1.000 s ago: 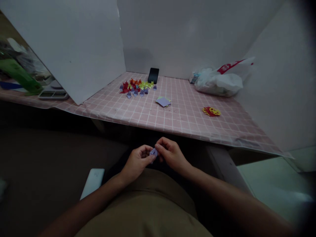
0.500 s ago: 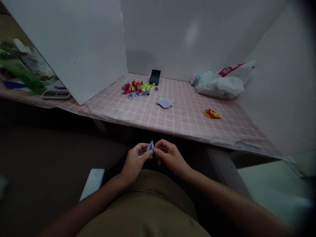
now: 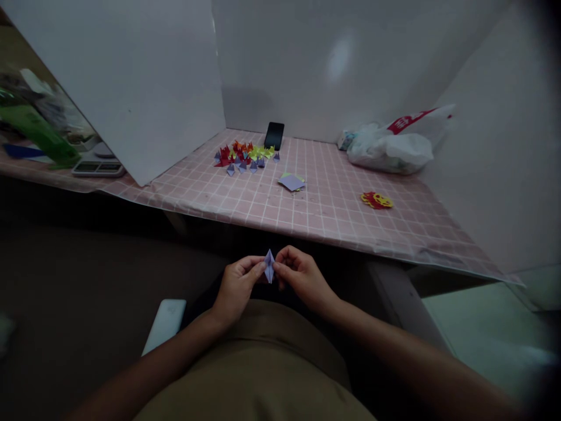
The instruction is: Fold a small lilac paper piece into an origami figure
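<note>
A small piece of folded purple paper [image 3: 269,267], diamond-shaped with a point at the top, is held over my lap just in front of the table edge. My left hand [image 3: 239,283] pinches its left side, thumb in front and fingers behind. On the right side, my right hand [image 3: 302,275] grips the same paper between thumb and forefinger. The fingertips behind the paper are partly hidden. On the table beyond lies a small stack of square paper sheets [image 3: 291,182], purple on top with yellow-green showing beneath.
Folded paper pieces [image 3: 241,156] in red, orange, yellow and purple cluster at the back left, near a black phone [image 3: 274,135]. White plastic bags [image 3: 390,152] and red-and-yellow pieces [image 3: 377,200] lie right. A digital scale [image 3: 99,166] stands left; a white device [image 3: 164,324] lies beside my lap.
The purple paper has turned to face me more, showing a fuller, longer diamond. My left thumb has shifted slightly up along its edge. Both hands keep their hold.
</note>
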Demonstrator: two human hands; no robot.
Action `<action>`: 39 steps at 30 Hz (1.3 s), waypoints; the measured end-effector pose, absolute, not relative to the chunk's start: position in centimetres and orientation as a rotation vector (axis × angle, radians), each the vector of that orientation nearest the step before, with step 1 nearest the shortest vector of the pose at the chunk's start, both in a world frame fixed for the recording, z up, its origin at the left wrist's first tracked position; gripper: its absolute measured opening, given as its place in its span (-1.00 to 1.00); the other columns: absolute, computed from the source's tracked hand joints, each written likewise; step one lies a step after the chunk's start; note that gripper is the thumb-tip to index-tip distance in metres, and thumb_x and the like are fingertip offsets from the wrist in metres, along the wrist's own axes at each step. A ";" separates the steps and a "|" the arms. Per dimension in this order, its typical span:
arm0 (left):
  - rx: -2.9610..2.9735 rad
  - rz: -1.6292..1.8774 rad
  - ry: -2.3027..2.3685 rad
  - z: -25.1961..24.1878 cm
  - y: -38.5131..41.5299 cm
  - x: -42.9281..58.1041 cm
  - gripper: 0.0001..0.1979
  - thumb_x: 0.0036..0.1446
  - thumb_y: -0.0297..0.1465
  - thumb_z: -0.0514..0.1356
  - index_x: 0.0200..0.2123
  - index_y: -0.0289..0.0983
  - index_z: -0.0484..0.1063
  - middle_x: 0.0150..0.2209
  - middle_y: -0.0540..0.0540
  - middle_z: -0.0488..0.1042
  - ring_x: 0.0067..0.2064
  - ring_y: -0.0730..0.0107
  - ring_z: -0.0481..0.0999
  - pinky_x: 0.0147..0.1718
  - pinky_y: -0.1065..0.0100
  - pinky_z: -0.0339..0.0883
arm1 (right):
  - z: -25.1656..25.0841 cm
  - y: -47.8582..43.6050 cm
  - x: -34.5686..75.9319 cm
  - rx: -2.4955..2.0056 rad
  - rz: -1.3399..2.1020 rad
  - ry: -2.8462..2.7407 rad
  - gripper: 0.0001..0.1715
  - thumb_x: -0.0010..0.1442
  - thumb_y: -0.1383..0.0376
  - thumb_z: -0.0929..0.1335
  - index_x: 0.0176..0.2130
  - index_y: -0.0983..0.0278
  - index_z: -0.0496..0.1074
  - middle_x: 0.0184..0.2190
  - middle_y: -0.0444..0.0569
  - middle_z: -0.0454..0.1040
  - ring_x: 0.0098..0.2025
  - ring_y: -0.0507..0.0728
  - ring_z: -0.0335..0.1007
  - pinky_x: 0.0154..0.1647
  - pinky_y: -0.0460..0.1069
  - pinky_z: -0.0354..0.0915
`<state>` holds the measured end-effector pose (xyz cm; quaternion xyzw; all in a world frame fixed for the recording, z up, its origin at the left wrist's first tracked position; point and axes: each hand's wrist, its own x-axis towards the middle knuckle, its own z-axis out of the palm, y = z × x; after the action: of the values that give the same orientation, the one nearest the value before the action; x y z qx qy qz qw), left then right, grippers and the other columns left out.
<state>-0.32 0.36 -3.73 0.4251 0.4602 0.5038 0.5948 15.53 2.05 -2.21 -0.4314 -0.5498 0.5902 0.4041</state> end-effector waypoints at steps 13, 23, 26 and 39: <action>0.952 1.180 1.076 -3.4 0.5 -0.2 -0.80 0.01 -0.32 0.34 -0.32 -0.34 0.60 -0.45 -0.05 0.61 -0.39 0.36 0.56 -0.31 0.34 0.47 | -2.8 2.3 15.7 -1.018 1.577 -1.264 -0.78 0.14 0.22 0.43 -0.38 0.28 0.35 -0.55 -0.20 0.43 -0.58 -0.04 0.32 -0.48 -0.09 0.24; 0.981 1.177 1.108 -3.5 0.7 -0.3 -0.81 0.01 -0.32 0.35 -0.33 -0.33 0.61 -0.44 -0.05 0.60 -0.40 0.41 0.53 -0.33 0.38 0.45 | -2.7 2.3 15.7 -1.005 1.589 -1.272 -0.74 0.14 0.21 0.44 -0.43 0.27 0.33 -0.58 -0.20 0.43 -0.56 -0.02 0.32 -0.46 -0.08 0.24; 0.984 1.171 1.099 -3.3 0.6 -0.3 -0.81 0.03 -0.31 0.34 -0.34 -0.33 0.61 -0.44 -0.05 0.60 -0.40 0.41 0.52 -0.33 0.39 0.45 | -2.7 2.3 15.7 -0.988 1.638 -1.220 -0.74 0.15 0.20 0.45 -0.41 0.28 0.35 -0.55 -0.18 0.44 -0.57 -0.03 0.32 -0.46 -0.08 0.26; 0.957 1.160 1.090 -3.4 0.4 -0.5 -0.82 0.01 -0.33 0.34 -0.34 -0.31 0.61 -0.44 -0.04 0.60 -0.42 0.42 0.54 -0.33 0.37 0.47 | -3.2 2.8 16.1 -0.898 1.826 -1.149 -0.68 0.07 0.19 0.51 -0.43 0.29 0.35 -0.59 -0.17 0.46 -0.60 -0.04 0.32 -0.50 -0.09 0.30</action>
<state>-0.49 0.42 -3.41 0.4126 0.4699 0.5000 0.5991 16.10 2.77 -3.16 -0.3535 -0.4525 0.7190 0.3917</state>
